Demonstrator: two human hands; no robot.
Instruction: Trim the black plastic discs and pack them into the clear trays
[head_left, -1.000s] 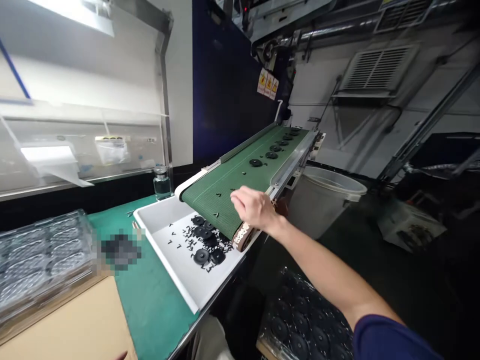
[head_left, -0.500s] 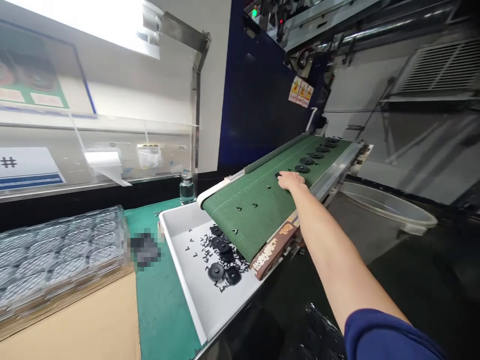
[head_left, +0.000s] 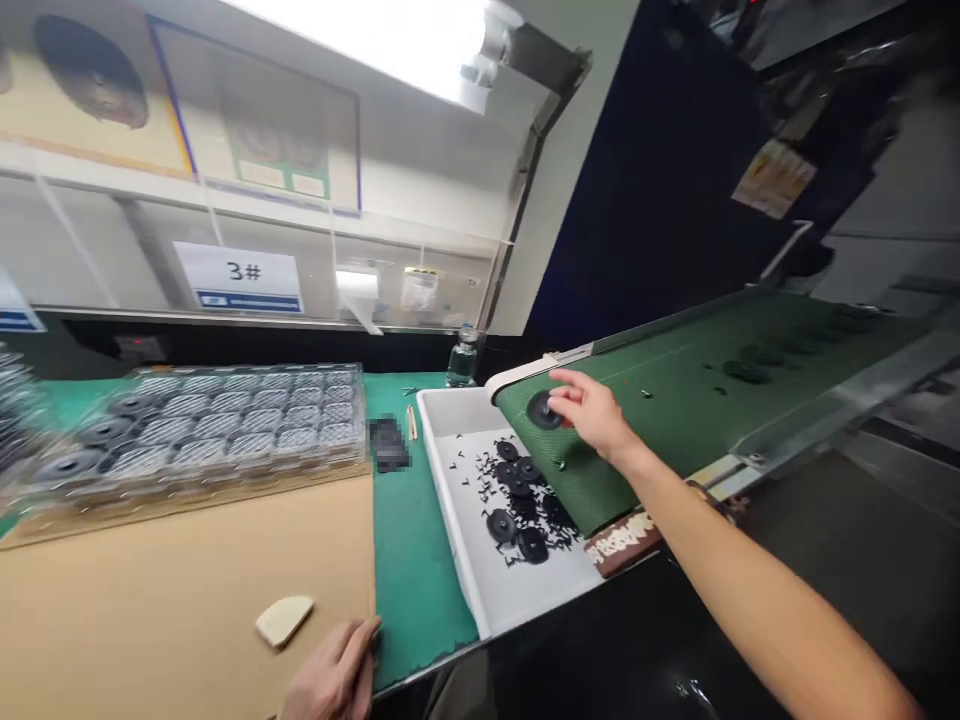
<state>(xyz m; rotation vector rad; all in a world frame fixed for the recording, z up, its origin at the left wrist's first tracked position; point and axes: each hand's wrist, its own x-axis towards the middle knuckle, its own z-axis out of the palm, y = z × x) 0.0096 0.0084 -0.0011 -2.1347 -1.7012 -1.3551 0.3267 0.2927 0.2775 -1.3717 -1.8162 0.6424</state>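
Note:
My right hand (head_left: 592,412) is over the near end of the green conveyor belt (head_left: 622,480), its fingers closed on the edge of a round black disc (head_left: 543,410). At the bottom, my left hand (head_left: 335,672) rests by the corner of the brown board (head_left: 187,600), fingers curled together; whatever they may hold is hidden. A pale wedge-shaped piece (head_left: 284,620) lies on the board near it. Below the belt's end, a white tray (head_left: 450,520) holds several black discs (head_left: 501,525) and many small black bits.
A clear plastic tray (head_left: 232,420) with many pockets sits at the left, black discs in its left column. A glass jar (head_left: 463,357) stands behind the white tray. More discs (head_left: 746,371) lie farther up the belt.
The view has turned left. My right hand has come down the belt towards its near end with a disc. My left hand has come into view at the bottom.

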